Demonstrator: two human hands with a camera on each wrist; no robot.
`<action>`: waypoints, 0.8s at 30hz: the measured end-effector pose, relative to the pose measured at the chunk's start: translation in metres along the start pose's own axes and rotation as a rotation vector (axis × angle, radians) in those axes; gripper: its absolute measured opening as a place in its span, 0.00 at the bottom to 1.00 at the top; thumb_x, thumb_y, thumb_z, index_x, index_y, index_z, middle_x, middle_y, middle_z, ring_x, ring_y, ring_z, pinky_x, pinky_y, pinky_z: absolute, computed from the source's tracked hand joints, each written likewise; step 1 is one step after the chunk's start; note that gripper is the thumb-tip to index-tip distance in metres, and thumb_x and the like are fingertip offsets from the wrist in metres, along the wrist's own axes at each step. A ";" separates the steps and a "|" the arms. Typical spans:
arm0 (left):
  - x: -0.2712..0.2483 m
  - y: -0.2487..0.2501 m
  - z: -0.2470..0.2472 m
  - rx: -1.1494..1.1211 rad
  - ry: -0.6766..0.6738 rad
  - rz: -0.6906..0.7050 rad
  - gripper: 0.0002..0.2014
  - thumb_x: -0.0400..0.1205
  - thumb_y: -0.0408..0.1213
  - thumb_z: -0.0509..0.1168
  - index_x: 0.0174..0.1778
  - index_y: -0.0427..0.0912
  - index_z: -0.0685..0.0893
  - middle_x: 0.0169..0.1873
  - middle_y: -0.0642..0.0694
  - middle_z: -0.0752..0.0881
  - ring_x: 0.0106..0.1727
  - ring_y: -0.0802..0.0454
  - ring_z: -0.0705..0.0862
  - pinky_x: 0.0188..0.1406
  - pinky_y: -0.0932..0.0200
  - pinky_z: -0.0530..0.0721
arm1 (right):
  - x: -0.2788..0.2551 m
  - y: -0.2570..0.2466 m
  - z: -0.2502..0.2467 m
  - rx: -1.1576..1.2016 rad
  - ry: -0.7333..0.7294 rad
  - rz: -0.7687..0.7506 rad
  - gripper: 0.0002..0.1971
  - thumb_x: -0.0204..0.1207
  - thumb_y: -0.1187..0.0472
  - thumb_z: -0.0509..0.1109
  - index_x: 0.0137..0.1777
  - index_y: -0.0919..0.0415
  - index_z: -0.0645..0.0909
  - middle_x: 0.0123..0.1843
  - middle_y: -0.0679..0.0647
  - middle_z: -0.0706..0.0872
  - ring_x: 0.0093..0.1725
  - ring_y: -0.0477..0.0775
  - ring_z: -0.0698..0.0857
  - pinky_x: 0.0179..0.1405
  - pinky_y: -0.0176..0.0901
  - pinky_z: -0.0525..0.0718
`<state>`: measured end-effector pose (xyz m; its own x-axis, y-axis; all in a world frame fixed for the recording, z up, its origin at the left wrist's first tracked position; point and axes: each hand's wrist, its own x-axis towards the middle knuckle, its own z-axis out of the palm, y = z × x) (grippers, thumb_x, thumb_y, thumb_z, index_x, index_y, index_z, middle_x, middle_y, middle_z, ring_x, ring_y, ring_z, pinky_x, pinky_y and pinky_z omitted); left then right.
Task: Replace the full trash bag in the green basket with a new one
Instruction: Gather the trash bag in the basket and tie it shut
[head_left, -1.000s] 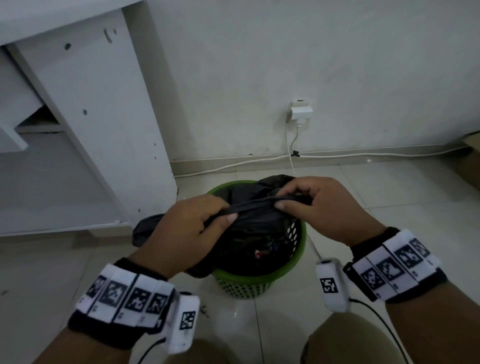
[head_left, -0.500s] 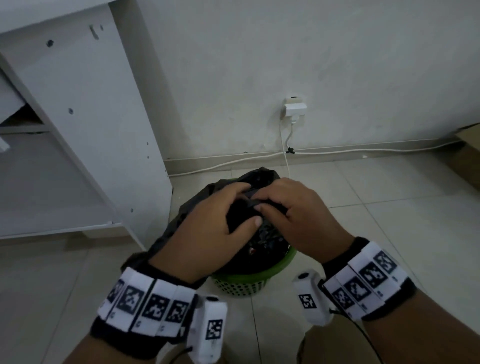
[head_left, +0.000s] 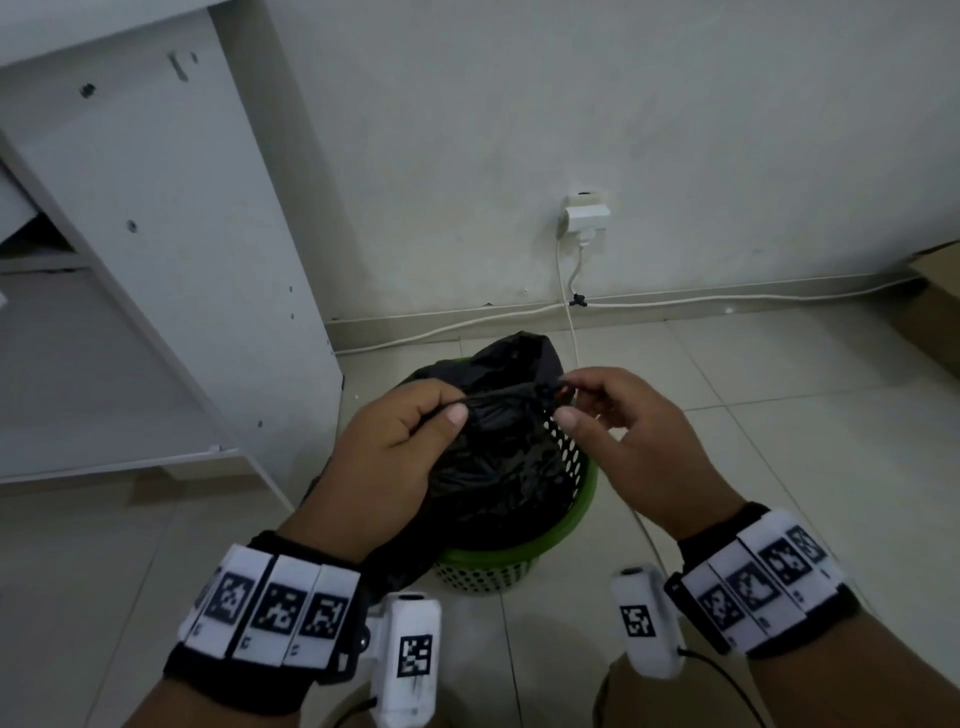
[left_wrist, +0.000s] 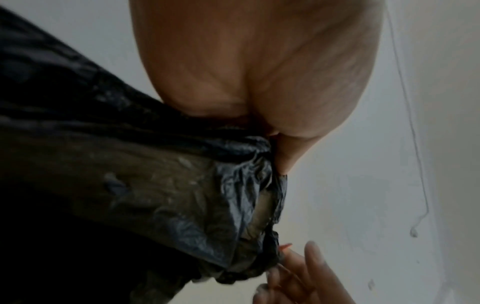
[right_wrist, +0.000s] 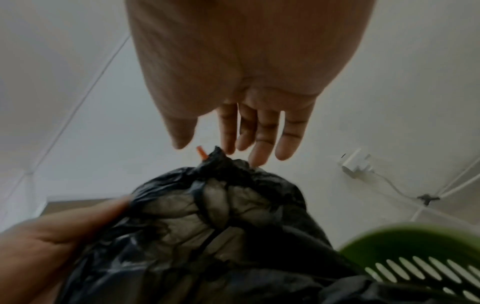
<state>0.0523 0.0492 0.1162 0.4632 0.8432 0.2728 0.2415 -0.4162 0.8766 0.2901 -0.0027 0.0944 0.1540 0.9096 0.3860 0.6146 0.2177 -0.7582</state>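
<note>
Clamping gathered black trash bag (head_left: 498, 457), left hand (head_left: 395, 457) grip (fist-like), right hand (head_left: 631, 441) fingers apart.

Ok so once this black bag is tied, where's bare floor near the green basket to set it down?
Bare tiles lie right of the green basket, between it and the cardboard box, and left-front of it below the white cabinet. Behind it is crowded: the white cable runs along the wall there. Both the left hand and right hand are at the black bag.
</note>
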 end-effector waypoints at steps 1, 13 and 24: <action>0.000 0.001 0.002 -0.023 -0.003 -0.007 0.09 0.86 0.41 0.63 0.45 0.48 0.88 0.42 0.52 0.89 0.47 0.53 0.87 0.49 0.62 0.83 | -0.001 -0.004 0.003 -0.003 -0.026 -0.022 0.19 0.73 0.44 0.74 0.60 0.51 0.85 0.48 0.45 0.86 0.46 0.44 0.85 0.45 0.31 0.82; 0.018 0.024 0.024 0.146 -0.018 -0.133 0.14 0.81 0.55 0.68 0.58 0.56 0.88 0.46 0.59 0.90 0.49 0.65 0.87 0.51 0.58 0.86 | 0.000 -0.022 0.012 0.073 0.067 -0.156 0.08 0.78 0.68 0.73 0.54 0.58 0.89 0.48 0.46 0.90 0.48 0.40 0.87 0.48 0.28 0.82; 0.014 0.019 0.042 -0.469 0.093 -0.238 0.11 0.87 0.35 0.65 0.46 0.44 0.93 0.46 0.43 0.94 0.53 0.45 0.92 0.59 0.47 0.88 | -0.003 -0.032 0.019 0.696 0.136 0.161 0.07 0.78 0.72 0.71 0.52 0.62 0.83 0.44 0.55 0.92 0.42 0.51 0.91 0.44 0.39 0.88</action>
<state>0.0996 0.0382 0.1201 0.3590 0.9314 0.0601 -0.0867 -0.0309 0.9958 0.2555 -0.0055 0.1072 0.3239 0.9071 0.2689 -0.0517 0.3008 -0.9523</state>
